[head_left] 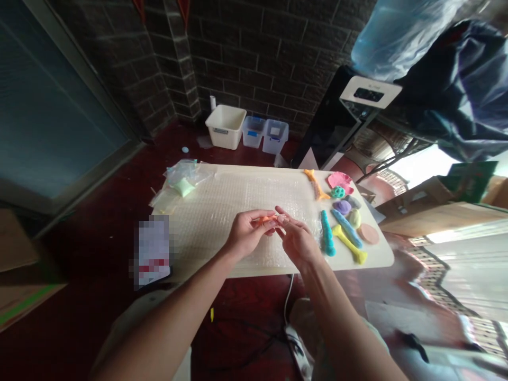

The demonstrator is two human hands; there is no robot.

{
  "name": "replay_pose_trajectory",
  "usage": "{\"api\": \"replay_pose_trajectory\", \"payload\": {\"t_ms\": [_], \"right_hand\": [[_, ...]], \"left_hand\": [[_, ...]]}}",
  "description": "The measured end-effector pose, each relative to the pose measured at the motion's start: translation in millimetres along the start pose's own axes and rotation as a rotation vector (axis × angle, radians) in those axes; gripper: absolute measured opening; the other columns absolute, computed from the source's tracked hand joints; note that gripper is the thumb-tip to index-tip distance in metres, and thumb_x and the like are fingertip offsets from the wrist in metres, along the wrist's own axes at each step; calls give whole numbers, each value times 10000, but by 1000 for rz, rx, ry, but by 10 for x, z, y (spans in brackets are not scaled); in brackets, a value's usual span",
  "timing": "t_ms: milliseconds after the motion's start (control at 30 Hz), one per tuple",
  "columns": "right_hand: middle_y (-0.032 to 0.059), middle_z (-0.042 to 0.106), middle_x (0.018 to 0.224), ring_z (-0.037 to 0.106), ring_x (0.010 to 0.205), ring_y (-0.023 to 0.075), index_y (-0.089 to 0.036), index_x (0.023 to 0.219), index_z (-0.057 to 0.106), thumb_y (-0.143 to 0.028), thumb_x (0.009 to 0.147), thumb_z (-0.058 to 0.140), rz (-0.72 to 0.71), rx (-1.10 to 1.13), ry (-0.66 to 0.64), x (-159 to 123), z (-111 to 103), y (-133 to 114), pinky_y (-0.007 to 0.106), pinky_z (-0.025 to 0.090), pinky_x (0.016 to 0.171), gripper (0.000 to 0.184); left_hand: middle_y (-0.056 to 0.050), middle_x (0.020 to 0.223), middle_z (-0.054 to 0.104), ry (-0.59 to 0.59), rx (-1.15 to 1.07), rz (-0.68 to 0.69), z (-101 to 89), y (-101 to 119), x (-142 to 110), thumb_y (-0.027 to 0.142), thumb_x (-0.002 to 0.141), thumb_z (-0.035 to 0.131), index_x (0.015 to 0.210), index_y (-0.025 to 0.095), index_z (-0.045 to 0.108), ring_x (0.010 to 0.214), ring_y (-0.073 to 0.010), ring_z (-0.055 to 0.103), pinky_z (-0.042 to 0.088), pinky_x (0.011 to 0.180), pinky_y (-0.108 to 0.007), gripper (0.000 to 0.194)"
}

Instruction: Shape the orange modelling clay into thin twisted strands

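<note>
My left hand and my right hand meet above a low white table covered with bubble wrap. Both pinch a small piece of orange clay between their fingertips. To the right of my right hand lie several clay shapes: a teal bone, a yellow bone, a blue stick, an orange bone, a pink shell, a purple lump and a peach disc.
Plastic bags with pale green clay lie at the table's far left corner. A white tub and two clear bins stand by the brick wall. A black stand rises at the right. Cables run across the red floor.
</note>
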State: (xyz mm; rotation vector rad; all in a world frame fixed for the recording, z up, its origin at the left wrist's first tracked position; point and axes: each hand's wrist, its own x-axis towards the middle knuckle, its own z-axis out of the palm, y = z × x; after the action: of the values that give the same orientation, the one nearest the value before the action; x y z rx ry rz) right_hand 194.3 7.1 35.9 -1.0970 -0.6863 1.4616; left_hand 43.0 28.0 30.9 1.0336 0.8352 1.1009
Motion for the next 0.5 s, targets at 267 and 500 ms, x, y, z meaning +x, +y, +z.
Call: {"api": "replay_pose_trajectory", "payload": {"t_ms": [267,500], "right_hand": [[74,726,1313,395,1489,360,-268,709,808,-399,774,824,-45,-78,109,26,-95,-3,536,376,1135,147],[80,776,1147,383,1508,312,-286,739,821,-399,851,786,-228,-269,77,14,-128,83,544,289,1196,163]], "left_hand": [[-123,1020,794,-47,-83,-73,11,33,47,399,849,791,1184,127,716,782,-195,764,632,746,-338,438],[-128,969,811,56,70,-15,5,-34,27,380,812,829,1039,109,769,820,-205,769,638,791,-343,359]]}}
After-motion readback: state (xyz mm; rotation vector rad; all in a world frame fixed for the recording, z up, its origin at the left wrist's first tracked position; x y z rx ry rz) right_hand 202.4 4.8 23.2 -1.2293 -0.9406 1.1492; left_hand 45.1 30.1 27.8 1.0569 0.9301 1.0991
